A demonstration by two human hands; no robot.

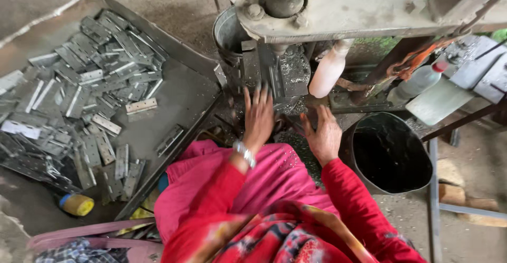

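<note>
A flat grey steel hinge lies on the bed of the press, a narrow strip with its long axis running away from the person, far end under the round ram and near end toward the fingertips. The left hand is open, fingers spread and pointing at the hinge, tips at its near end; whether they touch it is not clear. A silver bangle circles that wrist. The right hand is open too, palm down, fingers loosely splayed, hovering just right of the left one over a bed strewn with bright metal shavings. Both sleeves are red, over a pink lap cloth. The press is heavy cast metal, dull and dusty, with a thick bolt head on its plate. A smooth white plastic bottle leans just right of the bed, and a clear bottle with a red cap lies farther right. A round black bucket stands beside the right hand. To the left, a large flat sheet-metal tray with a raised rim holds a loose heap of hinges, all grey rectangles lying at every angle. A yellow-and-blue spool lies below the tray's near edge.
</note>
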